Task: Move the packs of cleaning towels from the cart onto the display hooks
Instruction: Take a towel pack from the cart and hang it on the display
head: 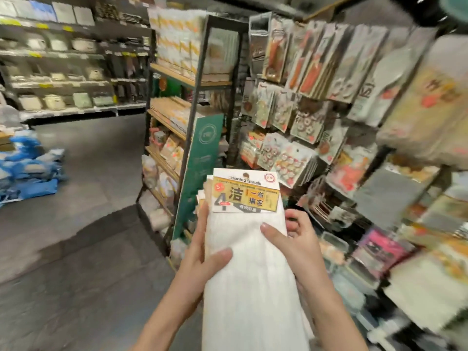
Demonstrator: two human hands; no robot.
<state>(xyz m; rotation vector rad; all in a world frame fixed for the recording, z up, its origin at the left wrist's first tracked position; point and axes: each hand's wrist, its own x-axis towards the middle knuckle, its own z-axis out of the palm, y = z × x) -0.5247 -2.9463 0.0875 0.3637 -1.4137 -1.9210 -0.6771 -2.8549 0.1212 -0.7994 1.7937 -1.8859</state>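
Fingers of the left hand curl round the left edge of the towel packs, the thumb lying across the white cloth front and the other fingers behind it. Right hand grips the packs' right edge the same way: its thumb presses the front near the middle of the frame, and its curled fingers show just past the edge. Both hands are thus grasping the packs, held upright in the lower middle of the frame, with both forearms coming up from the bottom edge.

On top of the front pack sits a card header, white and yellow, printed "cleaning towels" with a large 4 and Chinese characters. More headers peek out behind it on the left, so several packs are stacked together; how many cannot be told.

Right of the hands, filling the right half of the frame, a display rack carries hanging packets in rows, blurred. Just behind the packs stands a green sign against a dark metal shelf with wooden boards and boxed goods. At the upper left, further shelves hold pale wares. Blue packs lie piled on the grey floor at the left edge.
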